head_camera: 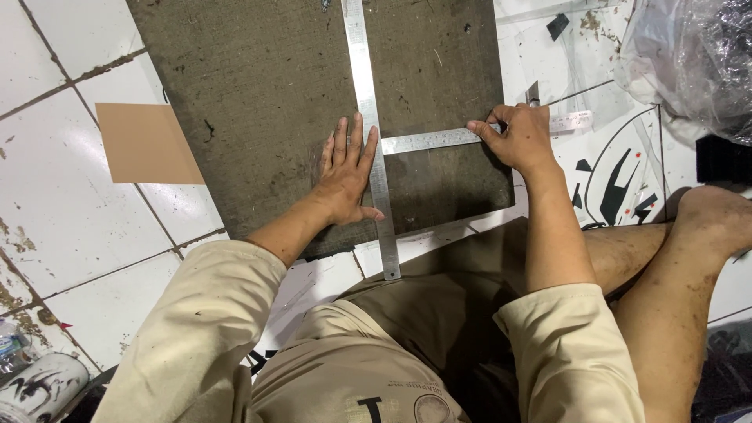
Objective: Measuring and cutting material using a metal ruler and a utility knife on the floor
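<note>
A dark grey-brown board (266, 86) lies flat on the white tiled floor. A long steel ruler (368, 102) runs across it from far to near. A second, shorter steel ruler (431, 139) lies crosswise to the right, meeting the long one. My left hand (346, 171) presses flat on the board, fingers against the long ruler's left edge. My right hand (518, 137) pinches the short ruler at the board's right edge, and a small blade tip (533, 94) sticks up behind it.
A tan cardboard square (145, 143) lies on the tiles at left. Clear plastic sheets with black cut shapes (619, 184) cover the floor at right, a crumpled plastic bag (689, 55) beyond. My bare leg and foot (697, 227) rest at right. A paint-stained can (39, 388) stands bottom left.
</note>
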